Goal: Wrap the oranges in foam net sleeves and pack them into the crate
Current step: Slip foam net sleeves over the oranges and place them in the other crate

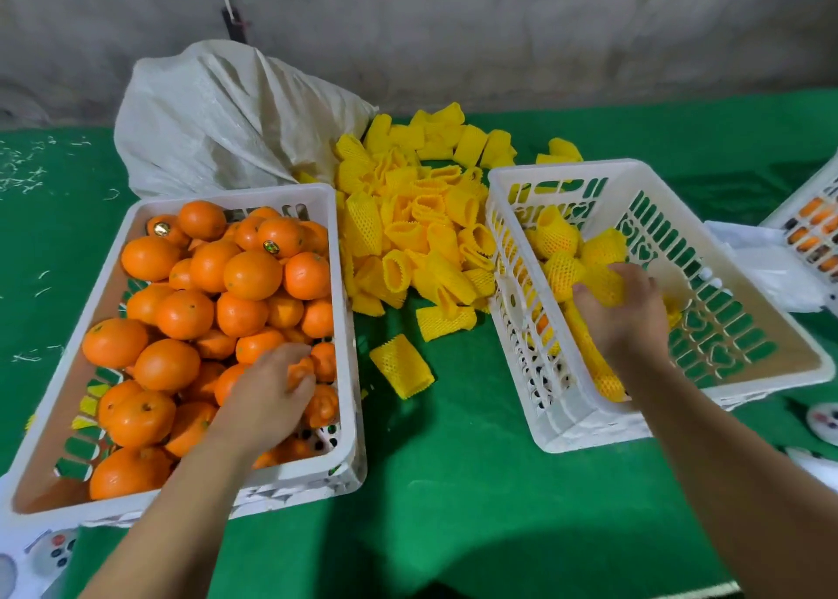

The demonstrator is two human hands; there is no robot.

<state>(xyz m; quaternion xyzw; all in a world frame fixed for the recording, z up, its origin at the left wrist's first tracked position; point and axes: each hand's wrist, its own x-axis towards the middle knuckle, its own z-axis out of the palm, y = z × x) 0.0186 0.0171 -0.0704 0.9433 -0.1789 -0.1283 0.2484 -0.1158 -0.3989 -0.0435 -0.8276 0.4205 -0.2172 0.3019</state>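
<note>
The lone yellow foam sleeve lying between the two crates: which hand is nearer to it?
Left. The left hand grips an orange just beside the sleeve; the right hand is farther off, in the right crate.

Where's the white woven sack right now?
The white woven sack lies at the back left of the green table, behind the crate of bare oranges, beside the loose sleeve pile.

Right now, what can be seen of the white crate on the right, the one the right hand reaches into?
The right crate is white slotted plastic, rectangular, sitting askew on the green cloth beside the pile of loose foam net sleeves. It is mostly empty: a few yellow-sleeved oranges lie along its left side. The right hand reaches in, gripping one wrapped orange.
</note>
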